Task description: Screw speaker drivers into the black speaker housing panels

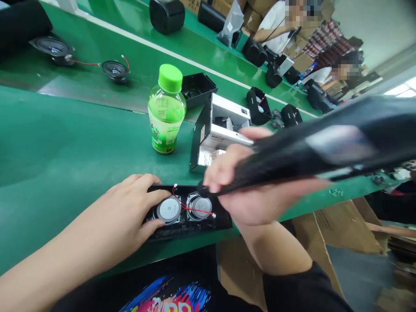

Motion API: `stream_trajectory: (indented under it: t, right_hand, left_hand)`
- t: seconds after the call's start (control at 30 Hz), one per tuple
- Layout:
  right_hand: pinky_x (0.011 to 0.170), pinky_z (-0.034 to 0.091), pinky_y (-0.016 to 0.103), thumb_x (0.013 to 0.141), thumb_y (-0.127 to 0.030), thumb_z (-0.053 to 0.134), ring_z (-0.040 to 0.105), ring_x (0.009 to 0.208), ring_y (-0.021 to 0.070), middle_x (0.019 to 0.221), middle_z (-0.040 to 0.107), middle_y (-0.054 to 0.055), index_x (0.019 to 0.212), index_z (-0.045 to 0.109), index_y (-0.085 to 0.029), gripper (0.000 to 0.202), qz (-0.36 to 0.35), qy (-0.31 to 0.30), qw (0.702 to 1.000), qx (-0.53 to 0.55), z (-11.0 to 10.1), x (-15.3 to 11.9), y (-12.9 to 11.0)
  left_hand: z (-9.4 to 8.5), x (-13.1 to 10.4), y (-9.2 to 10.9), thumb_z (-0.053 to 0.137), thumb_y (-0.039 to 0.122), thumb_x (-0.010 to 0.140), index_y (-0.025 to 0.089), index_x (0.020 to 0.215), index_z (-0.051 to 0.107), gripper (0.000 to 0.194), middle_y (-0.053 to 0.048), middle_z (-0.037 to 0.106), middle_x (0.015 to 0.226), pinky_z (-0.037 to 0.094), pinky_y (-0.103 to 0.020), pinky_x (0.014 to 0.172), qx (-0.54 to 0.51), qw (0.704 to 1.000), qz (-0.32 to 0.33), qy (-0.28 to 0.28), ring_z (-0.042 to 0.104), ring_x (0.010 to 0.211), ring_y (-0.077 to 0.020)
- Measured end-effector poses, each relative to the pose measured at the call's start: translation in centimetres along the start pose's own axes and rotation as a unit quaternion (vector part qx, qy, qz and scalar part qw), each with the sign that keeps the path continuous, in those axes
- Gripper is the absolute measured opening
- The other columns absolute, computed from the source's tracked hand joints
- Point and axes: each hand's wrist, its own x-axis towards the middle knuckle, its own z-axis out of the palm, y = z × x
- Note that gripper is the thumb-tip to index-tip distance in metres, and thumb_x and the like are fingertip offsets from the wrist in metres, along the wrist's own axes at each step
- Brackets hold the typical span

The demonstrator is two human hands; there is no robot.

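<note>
In front of me on the green bench lies a black speaker housing (pixel 224 216) holding two round speaker drivers. My left hand (pixel 136 208) reaches over the housing's left end, thumb and fingers closed around the left speaker driver (pixel 169 209). The right speaker driver (pixel 201 208) sits beside it, with thin red wires (pixel 190 209) and small white plugs lying across both. My right hand (pixel 256 190) is wrapped round a long black electric screwdriver (pixel 292 151), blurred by motion. Its front end hangs over the right driver's upper edge; whether it touches anything cannot be seen.
A green-capped drink bottle (pixel 166 112) stands behind the housing, beside a white-and-black screw feeder (pixel 224 130). Loose speaker drivers (pixel 114 70) and black housings (pixel 198 89) lie on the strip behind. Co-workers (pixel 276 21) sit far right; cardboard (pixel 347 225) is at lower right.
</note>
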Motion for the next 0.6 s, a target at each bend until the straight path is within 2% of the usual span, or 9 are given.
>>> stream_trajectory:
  t: [0.1, 0.17, 0.2, 0.27, 0.33, 0.43, 0.6]
  right_hand:
    - [0.056, 0.065, 0.039, 0.096, -0.089, 0.104, 0.070, 0.053, 0.0218, 0.066, 0.079, -0.004, 0.108, 0.099, -0.039, 0.052, -0.072, 0.022, 0.994, -0.080, -1.1, 1.3, -5.1]
    - [0.053, 0.060, 0.039, 0.098, -0.090, 0.100, 0.068, 0.052, 0.0209, 0.063, 0.076, -0.005, 0.098, 0.098, -0.039, 0.051, -0.160, 0.055, 0.977, -0.126, -1.8, 2.3, -6.2]
    - [0.051, 0.058, 0.039, 0.096, -0.094, 0.098, 0.068, 0.052, 0.0205, 0.063, 0.075, -0.005, 0.095, 0.097, -0.038, 0.056, -0.192, 0.074, 0.969, -0.138, -2.1, 2.8, -6.0]
    - [0.048, 0.055, 0.041, 0.090, -0.103, 0.096, 0.069, 0.050, 0.0201, 0.064, 0.075, -0.004, 0.090, 0.094, -0.037, 0.066, -0.204, 0.086, 0.964, -0.144, -2.4, 3.6, -4.5]
    - [0.046, 0.053, 0.040, 0.087, -0.112, 0.090, 0.068, 0.049, 0.0194, 0.064, 0.073, -0.005, 0.090, 0.091, -0.038, 0.073, -0.176, 0.077, 0.971, -0.144, -2.5, 4.1, -2.6]
    - [0.046, 0.050, 0.036, 0.089, -0.119, 0.078, 0.062, 0.048, 0.0179, 0.062, 0.068, -0.005, 0.099, 0.089, -0.039, 0.081, -0.150, 0.079, 0.976, -0.140, -2.6, 4.5, -0.9]
    - [0.043, 0.044, 0.034, 0.088, -0.120, 0.079, 0.058, 0.044, 0.0186, 0.057, 0.065, -0.007, 0.110, 0.089, -0.034, 0.090, -0.123, 0.117, 0.978, -0.121, -2.9, 5.0, -0.4]
  left_hand:
    - [0.6, -0.3, -0.4, 0.086, 0.050, 0.106, 0.044, 0.145, 0.094, 0.040, -0.008, 0.087, 0.145, 0.071, -0.066, 0.108, -0.015, 1.000, 0.000, 0.021, 0.085, 0.127, -0.0407]
    - [1.0, -0.4, -0.8, 0.092, 0.053, 0.103, 0.046, 0.146, 0.093, 0.043, -0.007, 0.088, 0.147, 0.071, -0.065, 0.109, -0.007, 1.000, 0.002, 0.028, 0.086, 0.129, -0.0420]
    - [1.2, -0.5, -1.0, 0.093, 0.056, 0.103, 0.047, 0.145, 0.093, 0.043, -0.007, 0.088, 0.147, 0.071, -0.065, 0.109, -0.002, 1.000, 0.004, 0.031, 0.086, 0.129, -0.0425]
    - [1.6, -0.7, -1.2, 0.089, 0.063, 0.108, 0.048, 0.143, 0.093, 0.038, -0.008, 0.088, 0.146, 0.071, -0.064, 0.109, 0.009, 0.999, 0.007, 0.042, 0.086, 0.128, -0.0428]
    - [1.7, -0.8, -1.3, 0.079, 0.066, 0.114, 0.049, 0.142, 0.092, 0.035, -0.009, 0.088, 0.145, 0.072, -0.064, 0.109, 0.014, 0.998, 0.011, 0.055, 0.086, 0.127, -0.0417]
    - [1.7, -1.1, -1.2, 0.071, 0.065, 0.119, 0.050, 0.143, 0.090, 0.034, -0.009, 0.088, 0.144, 0.072, -0.062, 0.107, 0.015, 0.998, 0.019, 0.058, 0.085, 0.127, -0.0399]
    - [1.2, -0.9, -0.7, 0.077, 0.062, 0.115, 0.047, 0.140, 0.093, 0.033, -0.010, 0.088, 0.140, 0.070, -0.062, 0.106, 0.021, 0.999, 0.008, 0.045, 0.085, 0.125, -0.0413]
